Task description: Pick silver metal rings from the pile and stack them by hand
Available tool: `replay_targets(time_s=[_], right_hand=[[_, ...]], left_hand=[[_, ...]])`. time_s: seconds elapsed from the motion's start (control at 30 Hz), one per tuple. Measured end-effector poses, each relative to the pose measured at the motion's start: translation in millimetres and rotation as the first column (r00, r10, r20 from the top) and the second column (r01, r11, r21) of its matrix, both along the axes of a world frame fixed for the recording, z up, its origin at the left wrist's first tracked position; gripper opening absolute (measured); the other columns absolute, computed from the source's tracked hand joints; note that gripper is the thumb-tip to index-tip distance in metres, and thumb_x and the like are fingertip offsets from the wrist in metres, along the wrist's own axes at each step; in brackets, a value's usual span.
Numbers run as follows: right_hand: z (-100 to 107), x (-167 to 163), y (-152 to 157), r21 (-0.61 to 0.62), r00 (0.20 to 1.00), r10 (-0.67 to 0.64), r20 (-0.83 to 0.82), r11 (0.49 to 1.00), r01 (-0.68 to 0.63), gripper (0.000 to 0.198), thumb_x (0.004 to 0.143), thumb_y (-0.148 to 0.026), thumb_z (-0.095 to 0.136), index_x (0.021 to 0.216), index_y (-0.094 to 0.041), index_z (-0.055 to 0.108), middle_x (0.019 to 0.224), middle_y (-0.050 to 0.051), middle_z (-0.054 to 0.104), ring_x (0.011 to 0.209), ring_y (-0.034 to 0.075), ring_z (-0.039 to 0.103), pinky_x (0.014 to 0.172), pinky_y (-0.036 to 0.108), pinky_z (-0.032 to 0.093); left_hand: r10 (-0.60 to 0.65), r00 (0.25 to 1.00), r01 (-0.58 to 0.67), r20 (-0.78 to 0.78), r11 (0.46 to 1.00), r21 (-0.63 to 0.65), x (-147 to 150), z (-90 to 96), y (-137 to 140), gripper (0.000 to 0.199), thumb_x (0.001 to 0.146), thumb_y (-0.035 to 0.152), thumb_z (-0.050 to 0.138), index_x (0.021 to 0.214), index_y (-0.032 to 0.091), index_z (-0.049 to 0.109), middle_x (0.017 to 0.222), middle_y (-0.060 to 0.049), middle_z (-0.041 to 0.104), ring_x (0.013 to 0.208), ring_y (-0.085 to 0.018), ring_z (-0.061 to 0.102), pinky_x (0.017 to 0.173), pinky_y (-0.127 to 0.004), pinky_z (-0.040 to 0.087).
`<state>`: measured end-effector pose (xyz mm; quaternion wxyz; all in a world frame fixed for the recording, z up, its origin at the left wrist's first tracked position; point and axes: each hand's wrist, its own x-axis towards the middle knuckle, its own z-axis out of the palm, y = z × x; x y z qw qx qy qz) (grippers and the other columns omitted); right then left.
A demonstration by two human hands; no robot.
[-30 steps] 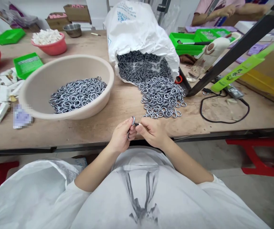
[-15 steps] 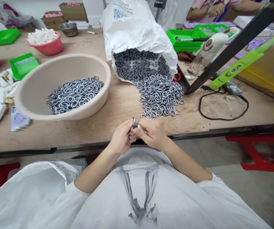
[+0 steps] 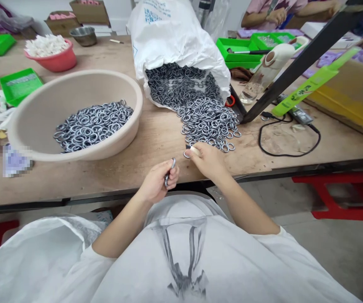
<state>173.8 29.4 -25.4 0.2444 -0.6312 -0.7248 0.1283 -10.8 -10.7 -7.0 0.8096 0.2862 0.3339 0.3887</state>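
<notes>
While the left hand [image 3: 158, 181] grips at least two grey rings [image 3: 166, 180], the right hand [image 3: 209, 160] pinches one pale-handled tool [image 3: 196, 151]; both hands curl inward, apart.

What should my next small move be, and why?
Perhaps pinch the loose ring with your right hand. That hand is at the near edge of the pile, its small tool close to that ring, while your left hand is apart from the pile with at least one held ring.
</notes>
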Motion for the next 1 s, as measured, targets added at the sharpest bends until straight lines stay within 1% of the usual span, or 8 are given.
replay_targets(time_s=[0.17, 0.3, 0.37, 0.43, 0.53, 0.67, 0.87, 1.0], right_hand=[[-8, -4, -3, -0.087, 0.97, 0.026, 0.242, 0.996, -0.005, 0.021, 0.094, -0.034, 0.056, 0.097, -0.019, 0.07, 0.101, 0.01, 0.07, 0.083, 0.022, 0.061, 0.064, 0.03, 0.032], [-8, -7, 0, -0.086, 0.986, 0.049, -0.158, 0.994, -0.063, 0.018, 0.093, -0.031, 0.055, 0.088, -0.018, 0.066, 0.086, 0.006, 0.066, 0.074, 0.018, 0.055, 0.064, 0.029, 0.033], [-5, -12, 0, -0.099, 0.84, 0.064, -0.539, 0.985, -0.139, 0.023, 0.091, -0.039, 0.058, 0.081, -0.019, 0.061, 0.074, 0.001, 0.059, 0.067, 0.015, 0.05, 0.063, 0.027, 0.035], [-2, -22, -5, -0.097, 0.594, 0.052, -0.803, 0.972, -0.216, 0.031, 0.086, -0.049, 0.063, 0.079, -0.019, 0.059, 0.069, -0.002, 0.055, 0.065, 0.012, 0.049, 0.063, 0.025, 0.039], [0, -41, -18, -0.111, 0.341, -0.007, -0.94, 0.952, -0.286, 0.038, 0.079, -0.055, 0.071, 0.078, -0.02, 0.057, 0.067, -0.004, 0.055, 0.062, 0.011, 0.05, 0.059, 0.024, 0.041], [-5, -56, -33, -0.152, 0.184, -0.093, -0.979, 0.929, -0.338, 0.038, 0.078, -0.055, 0.073, 0.081, -0.022, 0.054, 0.059, -0.008, 0.048, 0.048, 0.008, 0.044, 0.046, 0.02, 0.037], [-6, -59, -37, -0.123, 0.157, -0.076, -0.985, 0.942, -0.312, 0.039, 0.076, -0.054, 0.076, 0.084, -0.022, 0.055, 0.063, -0.007, 0.05, 0.051, 0.007, 0.047, 0.048, 0.02, 0.043], [-2, -53, -34, -0.048, 0.269, 0.034, -0.962, 0.955, -0.292, 0.038, 0.077, -0.05, 0.076, 0.1, -0.023, 0.06, 0.079, -0.004, 0.059, 0.061, 0.009, 0.054, 0.058, 0.023, 0.049]], left_hand=[[0.181, 0.982, -0.182, -0.05, 0.983, -0.014, -15, -5.8, 18, 0.026, 0.073, 0.026, 0.072, 0.093, 0.01, 0.067, 0.07, 0.001, 0.057, 0.046, -0.003, 0.035, 0.038, -0.015, 0.023], [0.265, 0.956, -0.264, -0.127, 0.964, 0.025, -18, -5.8, 21, 0.042, 0.063, 0.014, 0.067, 0.105, 0.015, 0.066, 0.075, -0.001, 0.065, 0.046, -0.004, 0.039, 0.038, -0.015, 0.023], [0.277, 0.951, -0.274, -0.138, 0.961, 0.039, -15, -6.1, 20, 0.04, 0.06, 0.013, 0.066, 0.099, 0.016, 0.065, 0.078, -0.002, 0.066, 0.048, -0.005, 0.042, 0.039, -0.015, 0.025], [0.252, 0.959, -0.248, -0.126, 0.968, 0.045, -8, -7.2, 17, 0.033, 0.061, 0.018, 0.069, 0.093, 0.015, 0.064, 0.08, -0.002, 0.065, 0.051, -0.005, 0.044, 0.039, -0.015, 0.027], [0.233, 0.965, -0.226, -0.117, 0.972, 0.067, 4, -10.7, 11, 0.034, 0.07, 0.04, 0.076, 0.087, 0.015, 0.059, 0.074, 0.001, 0.056, 0.052, -0.005, 0.042, 0.038, -0.014, 0.024], [0.252, 0.957, -0.234, -0.143, 0.963, 0.135, 14, -15.3, 7, 0.05, 0.072, 0.062, 0.074, 0.081, 0.019, 0.051, 0.064, 0.006, 0.043, 0.051, -0.005, 0.036, 0.039, -0.014, 0.023], [0.286, 0.94, -0.239, -0.188, 0.942, 0.237, 13, -14.4, 7, 0.054, 0.072, 0.067, 0.072, 0.077, 0.019, 0.048, 0.061, 0.007, 0.037, 0.05, -0.006, 0.03, 0.041, -0.016, 0.023], [0.291, 0.943, -0.252, -0.159, 0.94, 0.229, 15, -13.4, 5, 0.051, 0.074, 0.065, 0.072, 0.079, 0.018, 0.051, 0.062, 0.006, 0.039, 0.05, -0.005, 0.032, 0.041, -0.016, 0.021]])
